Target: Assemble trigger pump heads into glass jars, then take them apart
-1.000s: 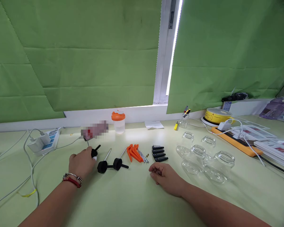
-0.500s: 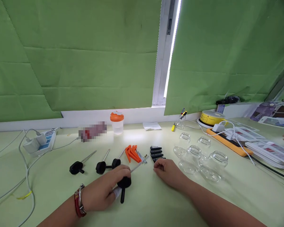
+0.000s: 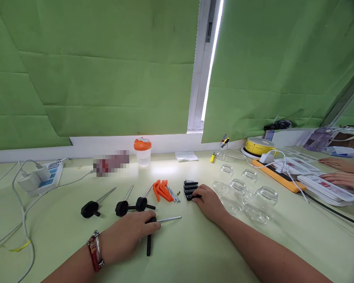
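My left hand (image 3: 129,234) is closed round the black head of a crank part (image 3: 149,241), whose metal rod points right, low over the table. Beyond it lie three similar black parts with rods (image 3: 90,209). My right hand (image 3: 208,202) has its fingertips closed on the nearest of several black pieces (image 3: 190,190), stacked in a row with a spring at the far end. Between the hands and farther back are orange pieces (image 3: 162,190), silver screws (image 3: 173,195) and small brass-coloured bits. Several clear glass jars (image 3: 237,192) stand right of my right hand.
An orange-lidded cup (image 3: 142,151) and a white paper (image 3: 186,156) are at the back. White cables and a power strip (image 3: 51,179) lie left. At right are an orange power strip (image 3: 279,175), stacked white sheets (image 3: 327,188) and another person's hands (image 3: 342,179).
My left hand has lowered and turned the crank part, its rod now more level. My right hand has moved onto the nearest black piece. The other person's hands show more at right.
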`<state>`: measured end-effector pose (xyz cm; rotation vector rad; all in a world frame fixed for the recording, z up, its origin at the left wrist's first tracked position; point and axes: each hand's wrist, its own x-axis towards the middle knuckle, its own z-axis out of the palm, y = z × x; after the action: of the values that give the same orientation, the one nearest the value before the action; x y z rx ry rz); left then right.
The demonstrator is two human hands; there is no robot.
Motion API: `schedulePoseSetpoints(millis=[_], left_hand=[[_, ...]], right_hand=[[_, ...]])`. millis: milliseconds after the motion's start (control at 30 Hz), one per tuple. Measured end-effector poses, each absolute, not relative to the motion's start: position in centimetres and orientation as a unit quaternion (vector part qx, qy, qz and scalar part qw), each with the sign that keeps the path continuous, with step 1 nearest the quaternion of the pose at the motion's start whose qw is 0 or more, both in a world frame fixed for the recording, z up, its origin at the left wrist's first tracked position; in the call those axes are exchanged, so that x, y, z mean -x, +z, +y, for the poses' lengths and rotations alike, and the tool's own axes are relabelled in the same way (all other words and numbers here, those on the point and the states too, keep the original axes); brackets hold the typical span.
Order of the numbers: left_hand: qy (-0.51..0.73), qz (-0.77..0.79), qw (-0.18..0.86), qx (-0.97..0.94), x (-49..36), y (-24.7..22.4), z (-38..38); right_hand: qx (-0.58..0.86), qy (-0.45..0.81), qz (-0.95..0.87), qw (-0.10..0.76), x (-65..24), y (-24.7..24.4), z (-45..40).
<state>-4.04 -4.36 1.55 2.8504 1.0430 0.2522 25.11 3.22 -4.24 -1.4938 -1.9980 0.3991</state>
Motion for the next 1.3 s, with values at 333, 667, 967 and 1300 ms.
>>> schedulePoseSetpoints(millis=[333,667,967,1300], left_hand=[[0.048,0.319,0.112,-0.94,4.4,1.2,-4.4],[0.059,0.348,0.13,-0.926,3.6,0.9,-4.1],[0.09,0.352,0.152,-0.919,3.7,-0.2,-3.7],[0.127,0.373,0.169,-0.904,4.3,-1.8,-3.1]], right_hand=[[0.566,0.121,-0.76,0.296,-24.6,-4.3,3.4],[0.466,-0.004,-0.828,0.312,-22.3,-4.0,4.2],[0.473,-0.023,-0.84,0.265,-21.3,-4.4,5.3],[0.445,0.011,-0.836,0.321,-21.7,-4.7,5.5]])
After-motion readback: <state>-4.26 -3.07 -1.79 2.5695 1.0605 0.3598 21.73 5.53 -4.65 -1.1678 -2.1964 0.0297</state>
